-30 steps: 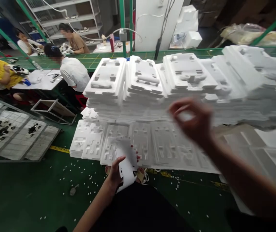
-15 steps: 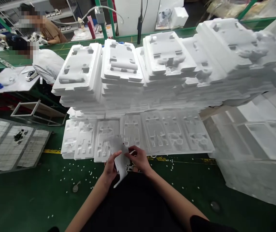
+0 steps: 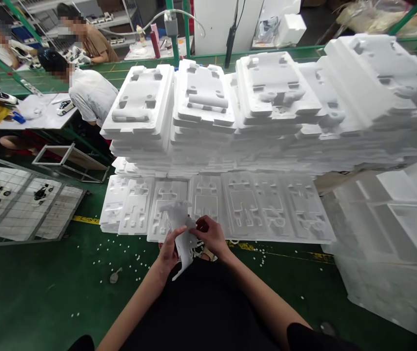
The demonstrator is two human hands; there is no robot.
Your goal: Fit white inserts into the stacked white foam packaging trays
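Note:
Close to my body I hold a thin, curved white sheet-like piece (image 3: pixel 183 246), perhaps foam or plastic; its exact kind does not show. My left hand (image 3: pixel 169 247) is closed on its left side, the thumb lying over the face. At its right edge, my right hand (image 3: pixel 211 236) pinches with thumb and fingertips. The piece's lower end curls toward my black shirt. Just beyond my hands lies a row of moulded white foam trays (image 3: pixel 206 199) with shaped recesses.
Tall stacks of white foam packing inserts (image 3: pixel 135 97) stand in front. Large white foam boxes (image 3: pixel 394 248) are at right. At left are a wire rack (image 3: pixel 25 209) with small model parts, a metal frame (image 3: pixel 71 161), and co-workers at a bench (image 3: pixel 43 114). White bits litter the green floor (image 3: pixel 135 302).
The view has swung slightly left, so the stacks and benches appear farther right. Both hands keep hold of the white piece, with little movement.

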